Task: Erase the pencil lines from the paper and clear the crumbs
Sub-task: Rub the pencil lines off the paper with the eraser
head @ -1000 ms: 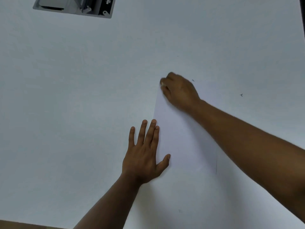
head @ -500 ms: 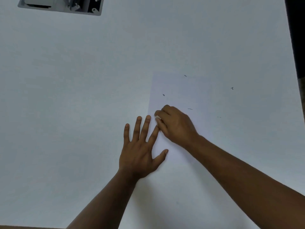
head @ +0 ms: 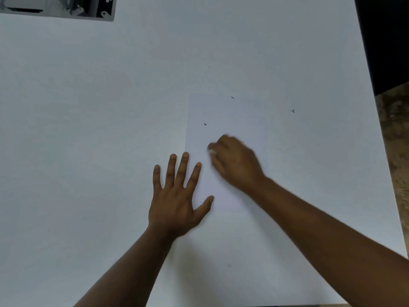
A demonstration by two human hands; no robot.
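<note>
1. A white sheet of paper lies flat on a big white surface. It is hard to see where the paper ends, because both are white.
2. The left hand lies flat with its fingers straight and spread. Its pointer finger and thumb rest on the left edge of the paper. The other fingers rest on the surface just beside the paper.
3. The right hand is on the paper, just to the right of the left hand. Its fingers are curled, and they pinch a small white eraser. Only a bit of the eraser peeks out at the fingertips. This hand looks blurry.
4. A small dark crumb sits on the paper, a little farther away than the right hand.
5. Another dark crumb sits near the far edge of the paper.
6. A third dark speck lies off to the right, well apart from the hands. I cannot tell if it is on the paper or on the surface.
7. A grey box with metal parts sits at the far left corner of the surface.
8. On the right, past the edge of the surface, there is a brown speckled floor.
</note>
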